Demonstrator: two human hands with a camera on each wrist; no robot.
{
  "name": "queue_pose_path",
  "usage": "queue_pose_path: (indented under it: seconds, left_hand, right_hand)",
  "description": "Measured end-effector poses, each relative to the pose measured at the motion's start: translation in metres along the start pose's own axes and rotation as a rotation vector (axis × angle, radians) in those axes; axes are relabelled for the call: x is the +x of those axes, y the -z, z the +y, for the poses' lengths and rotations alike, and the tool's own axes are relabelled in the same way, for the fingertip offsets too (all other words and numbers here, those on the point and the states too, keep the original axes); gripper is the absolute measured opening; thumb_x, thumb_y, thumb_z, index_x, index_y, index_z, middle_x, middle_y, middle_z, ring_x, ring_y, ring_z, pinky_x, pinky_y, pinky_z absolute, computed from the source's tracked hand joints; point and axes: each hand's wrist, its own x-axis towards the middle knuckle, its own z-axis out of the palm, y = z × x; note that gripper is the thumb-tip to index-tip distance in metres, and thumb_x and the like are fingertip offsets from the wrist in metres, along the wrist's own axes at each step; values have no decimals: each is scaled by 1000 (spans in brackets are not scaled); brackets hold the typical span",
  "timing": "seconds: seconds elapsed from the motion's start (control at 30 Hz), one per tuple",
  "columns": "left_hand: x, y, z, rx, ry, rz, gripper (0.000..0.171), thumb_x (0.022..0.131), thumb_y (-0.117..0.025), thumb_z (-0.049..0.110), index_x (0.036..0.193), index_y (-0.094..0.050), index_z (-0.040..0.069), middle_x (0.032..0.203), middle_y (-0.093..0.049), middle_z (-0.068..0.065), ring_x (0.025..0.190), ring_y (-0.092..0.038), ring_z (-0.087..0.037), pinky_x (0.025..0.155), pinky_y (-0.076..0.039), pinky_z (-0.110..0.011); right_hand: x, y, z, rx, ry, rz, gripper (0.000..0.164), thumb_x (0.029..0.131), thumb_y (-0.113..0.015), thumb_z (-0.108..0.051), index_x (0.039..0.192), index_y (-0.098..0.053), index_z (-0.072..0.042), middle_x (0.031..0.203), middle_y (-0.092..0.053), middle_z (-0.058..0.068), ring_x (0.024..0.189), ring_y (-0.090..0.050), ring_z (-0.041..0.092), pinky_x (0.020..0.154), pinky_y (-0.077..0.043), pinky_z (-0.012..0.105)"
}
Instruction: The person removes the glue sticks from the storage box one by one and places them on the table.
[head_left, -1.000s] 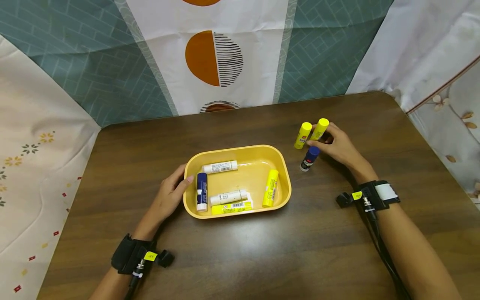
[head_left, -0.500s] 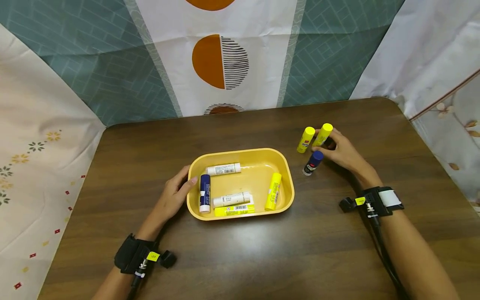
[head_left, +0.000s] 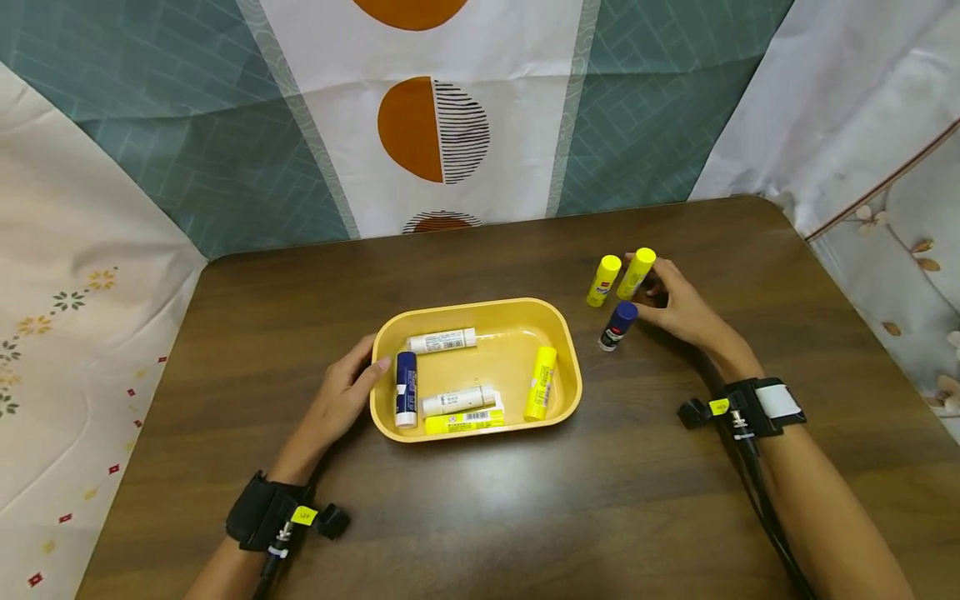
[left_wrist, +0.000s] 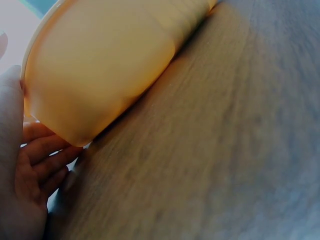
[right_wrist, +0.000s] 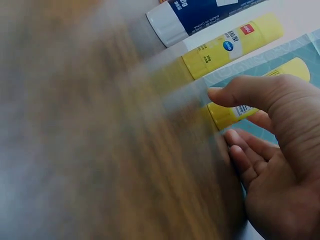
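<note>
My left hand [head_left: 341, 392] grips the left end of a yellow tray [head_left: 480, 307], its thumb over the rim; in the left wrist view the fingers [left_wrist: 47, 152] lie against the outer wall. Inside are two white glue sticks [head_left: 442, 341], a blue one [head_left: 406, 390] and two yellow ones [head_left: 541, 383]. Right of the tray, my right hand [head_left: 686, 308] is loosely around an upright yellow glue stick [head_left: 637, 273], thumb and fingers spread apart. Another yellow glue stick [head_left: 603, 281] and a blue-capped glue stick [head_left: 618, 326] stand beside it.
All of this is on a brown wooden table [head_left: 480, 517]. Patterned cloth [head_left: 637, 108] hangs behind its far edge and at both sides. Each wrist wears a black strap [head_left: 761, 406] with a camera and a cable.
My right thumb has drawn back from the yellow glue stick, which now stands upright beside the other two. The left hand stays on the tray; the view shifts slightly.
</note>
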Motion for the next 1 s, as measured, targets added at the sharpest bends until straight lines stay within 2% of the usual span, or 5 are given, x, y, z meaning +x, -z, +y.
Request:
queue_pose_path:
  seconds: [0.13,0.33,0.5,0.8,1.0]
  left_hand:
    - [1,-4,0,2,11,-9,40,107,-50,26,147,-52,20,137,-61,-4,118,-57,-17,95,-45,-19]
    - [-3,-1,2,2,13,6,41,107,-50,23,148,-50,19,139,-59,-6,121,-56,-19,95,-44,-15]
    - [-1,0,3,12,14,0,42,108,-49,26,149,-50,19,140,-59,-5,121,-56,-19,95,-44,-15]
    - [-1,3,3,32,25,-2,44,108,-49,28,150,-47,20,143,-56,-5,125,-54,-19,99,-41,-16]
    - [0,1,2,2,-2,-20,46,108,-49,28,152,-44,21,149,-51,-5,133,-48,-21,105,-37,-18]
  right_hand:
    - [-16,2,1,38,15,5,85,85,-74,10,156,-29,-3,145,-36,22,130,-42,40,105,-39,23]
    - [-28,-3,-3,42,-14,-2,88,87,-76,2,159,-27,-9,155,-30,21,143,-32,43,116,-28,53]
    - [-31,-5,-5,9,-2,28,87,85,-77,5,157,-28,-3,154,-31,25,141,-32,45,113,-27,62]
    - [-30,-10,-8,3,13,43,83,87,-76,1,156,-31,-3,153,-33,25,141,-33,44,113,-27,61]
    - [-39,-10,-7,66,42,108,83,84,-72,13,155,-32,-1,153,-35,26,140,-35,45,115,-28,53]
